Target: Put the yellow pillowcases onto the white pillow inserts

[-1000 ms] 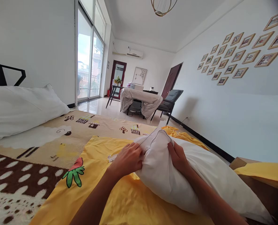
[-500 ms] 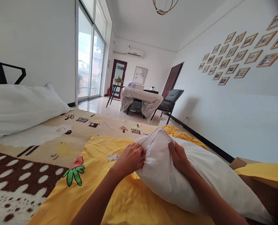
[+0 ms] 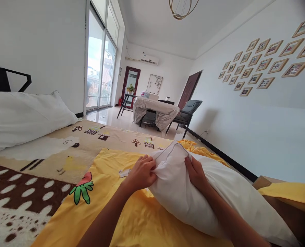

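Note:
A white pillow (image 3: 178, 192) with grey piping lies at the lower right, one corner raised between my hands. My left hand (image 3: 143, 171) pinches the pillow's fabric on the left side of that corner. On the corner's right side, my right hand (image 3: 196, 171) grips the edge, its fingers partly hidden by the fabric. Beneath the pillow and my left forearm spreads a yellow cloth (image 3: 106, 171) printed with a red and green figure. Under the cloth is a patterned blanket (image 3: 49, 171) in beige and brown.
Another white pillow (image 3: 26, 116) rests at the left. Bunched yellow fabric (image 3: 206, 151) lies behind the held pillow. A cardboard box (image 3: 267, 181) with yellow cloth over it stands at the right. Farther back are a covered table (image 3: 155, 108) and a dark chair (image 3: 187, 115).
My left hand has moved slightly left, drawing the pillow fabric with it. My right hand keeps nearly the same hold. The camera view has shifted a little.

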The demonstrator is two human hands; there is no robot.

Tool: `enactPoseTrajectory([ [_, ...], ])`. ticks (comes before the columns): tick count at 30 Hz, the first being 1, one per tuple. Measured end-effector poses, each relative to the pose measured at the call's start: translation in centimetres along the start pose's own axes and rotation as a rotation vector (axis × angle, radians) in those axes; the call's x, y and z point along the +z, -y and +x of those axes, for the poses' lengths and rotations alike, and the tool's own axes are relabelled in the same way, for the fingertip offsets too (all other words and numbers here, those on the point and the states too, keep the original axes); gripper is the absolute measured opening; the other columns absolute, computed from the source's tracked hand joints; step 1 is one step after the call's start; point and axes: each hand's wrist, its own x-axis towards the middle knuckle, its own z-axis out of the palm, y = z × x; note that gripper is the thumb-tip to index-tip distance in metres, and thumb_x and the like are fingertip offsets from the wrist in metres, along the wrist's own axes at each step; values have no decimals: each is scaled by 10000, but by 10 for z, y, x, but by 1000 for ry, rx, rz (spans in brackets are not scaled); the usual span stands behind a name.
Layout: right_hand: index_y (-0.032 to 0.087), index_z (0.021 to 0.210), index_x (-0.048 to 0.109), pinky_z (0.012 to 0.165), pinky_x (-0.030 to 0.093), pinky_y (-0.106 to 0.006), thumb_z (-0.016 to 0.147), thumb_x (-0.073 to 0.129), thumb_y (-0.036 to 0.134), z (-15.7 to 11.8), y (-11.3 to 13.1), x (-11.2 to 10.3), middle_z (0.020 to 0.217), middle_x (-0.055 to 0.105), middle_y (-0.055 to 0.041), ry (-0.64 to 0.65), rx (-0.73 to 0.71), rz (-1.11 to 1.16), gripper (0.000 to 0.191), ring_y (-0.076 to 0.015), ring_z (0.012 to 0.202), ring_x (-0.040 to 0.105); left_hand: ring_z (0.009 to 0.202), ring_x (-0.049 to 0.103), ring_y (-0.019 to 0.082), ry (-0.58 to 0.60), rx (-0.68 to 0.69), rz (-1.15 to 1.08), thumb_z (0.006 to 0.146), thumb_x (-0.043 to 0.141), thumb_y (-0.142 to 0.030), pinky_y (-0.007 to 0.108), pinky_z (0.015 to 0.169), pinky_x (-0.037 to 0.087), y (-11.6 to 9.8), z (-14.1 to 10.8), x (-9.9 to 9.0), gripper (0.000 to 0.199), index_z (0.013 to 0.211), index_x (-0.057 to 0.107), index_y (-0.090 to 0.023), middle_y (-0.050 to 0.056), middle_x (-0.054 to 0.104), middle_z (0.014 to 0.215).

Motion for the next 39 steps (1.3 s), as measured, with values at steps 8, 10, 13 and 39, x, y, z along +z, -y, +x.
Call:
enactPoseTrajectory([
  [8,211,646,467,574,406,-280,890,346,595,2,-3,-1,613,573,-20,-14,1,13,471,-155,588,471,697,461,122,102,-66,-467,735,529,-230,245,685,378,14,-7,-31,58,706,501,-187,-34,513,694],
  [10,206,667,492,598,416,-284,891,353,585,3,-6,-1,633,583,-23,-14,9,25,462,-161,610,487,697,468,122,178,-70,-512,731,568,-268,238,673,381,15,-8,-38,94,725,543,-178,-26,525,703],
  [13,195,718,530,646,428,-290,893,370,564,5,-9,0,696,607,-33,-9,27,42,438,-173,670,519,650,448,110,306,-69,-478,728,583,-283,225,613,351,14,-10,-46,113,707,571,-172,-33,508,660],
  [39,227,664,361,561,365,-263,926,419,368,-13,16,30,623,477,19,157,-300,-151,303,-134,578,428,1008,567,277,-139,-387,-405,665,670,-569,376,878,426,-18,-2,-16,594,1092,599,-162,124,636,1088],
])
